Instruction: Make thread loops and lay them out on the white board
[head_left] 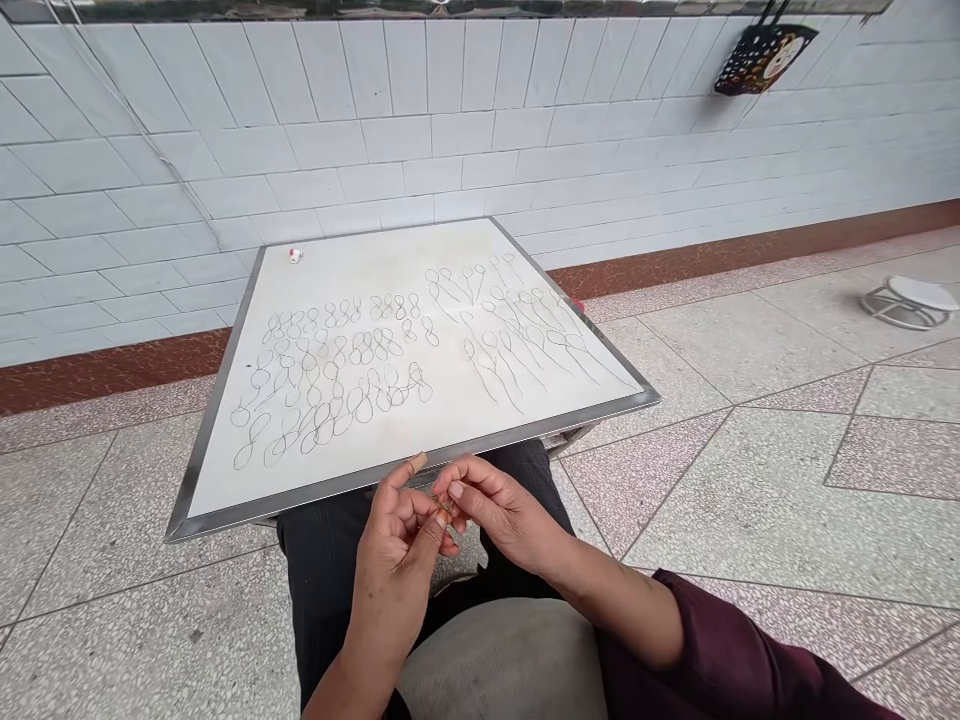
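My left hand (pixel 399 560) and my right hand (pixel 504 508) meet just below the table's near edge, above my lap. Thumb and fingers of both are pinched on a thin wire (pixel 444 503), small and mostly hidden between the fingertips. A tan bandage (pixel 420 461) wraps the raised left index fingertip. On the white table (pixel 420 245) lie several thin wires in rows. Those on the left are figure-eight wire loops (pixel 322 425), some overlapping. The ones to the right are single-loop wires (pixel 499 350) with long straight tails.
A grey metal rim (pixel 300 497) edges the table. Near its far left corner sits a small white-and-red object (pixel 296 256). Behind is a tiled wall (pixel 450 150) with a hanging dark bag (pixel 765 58). A white stool (pixel 909 300) stands off to the right.
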